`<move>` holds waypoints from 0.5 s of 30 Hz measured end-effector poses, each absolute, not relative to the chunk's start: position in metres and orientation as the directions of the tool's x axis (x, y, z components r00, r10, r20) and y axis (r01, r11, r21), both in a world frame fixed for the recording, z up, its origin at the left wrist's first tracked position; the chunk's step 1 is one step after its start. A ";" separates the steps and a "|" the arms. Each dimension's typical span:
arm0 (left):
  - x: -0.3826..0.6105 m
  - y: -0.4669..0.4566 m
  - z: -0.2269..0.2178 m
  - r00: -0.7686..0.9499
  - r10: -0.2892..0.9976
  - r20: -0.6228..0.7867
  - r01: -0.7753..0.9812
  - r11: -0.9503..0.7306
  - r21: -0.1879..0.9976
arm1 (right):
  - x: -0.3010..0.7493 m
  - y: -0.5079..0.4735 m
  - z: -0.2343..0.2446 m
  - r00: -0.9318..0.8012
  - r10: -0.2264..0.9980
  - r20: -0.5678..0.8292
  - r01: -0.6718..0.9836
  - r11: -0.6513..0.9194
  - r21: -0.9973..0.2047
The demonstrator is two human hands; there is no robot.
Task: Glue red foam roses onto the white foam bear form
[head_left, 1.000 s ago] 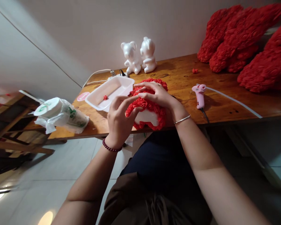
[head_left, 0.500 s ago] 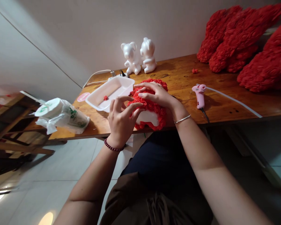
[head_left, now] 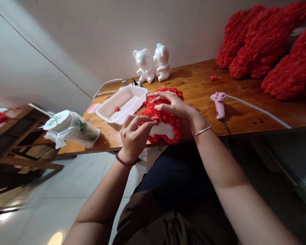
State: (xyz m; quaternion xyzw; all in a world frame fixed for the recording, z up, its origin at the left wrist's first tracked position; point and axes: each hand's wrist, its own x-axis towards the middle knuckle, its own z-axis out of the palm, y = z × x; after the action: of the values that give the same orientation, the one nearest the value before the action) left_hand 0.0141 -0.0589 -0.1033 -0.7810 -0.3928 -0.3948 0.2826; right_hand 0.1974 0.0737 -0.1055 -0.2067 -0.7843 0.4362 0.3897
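A white foam form partly covered in small red foam roses [head_left: 165,120] lies at the near edge of the wooden table [head_left: 244,102]. My right hand [head_left: 172,103] rests on top of it, fingers stretched and pressing the roses down. My left hand [head_left: 134,136] is at its left side, thumb and fingers pinched on a small red rose against the bare white foam. A white tray [head_left: 122,103] with one loose red rose in it sits just left of the form.
A pink glue gun [head_left: 219,103] lies right of the form, its cord running off the table edge. Two white foam bears [head_left: 153,63] stand by the wall. Large rose-covered pieces [head_left: 265,44] pile at the far right. A plastic bag of cups [head_left: 71,127] lies left.
My left hand has slid down and slightly right along the form's side, fingers closing into a pinch. The right hand stays pressed on top.
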 end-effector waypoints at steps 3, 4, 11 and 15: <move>0.014 -0.060 -0.103 0.383 0.394 0.836 0.834 -0.535 -0.130 | 0.198 0.074 -0.106 -0.623 0.653 0.430 -0.026 0.532 -0.846; 0.014 -0.060 -0.102 0.385 0.397 0.833 0.834 -0.536 -0.130 | 0.198 0.074 -0.105 -0.629 0.650 0.427 -0.025 0.532 -0.847; 0.017 -0.061 -0.097 0.384 0.435 0.815 0.850 -0.511 -0.128 | 0.210 0.069 -0.094 -0.693 0.622 0.365 -0.025 0.485 -0.874; 0.017 -0.060 -0.098 0.383 0.434 0.815 0.849 -0.513 -0.126 | 0.218 0.069 -0.088 -0.769 0.527 0.362 -0.091 0.470 -0.878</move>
State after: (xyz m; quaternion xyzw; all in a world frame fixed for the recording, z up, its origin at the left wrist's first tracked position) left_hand 0.0166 -0.0603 -0.0976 -0.7844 -0.4089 -0.3759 0.2761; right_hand 0.2179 0.0693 -0.0877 -0.1365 -0.7988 0.4963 0.3114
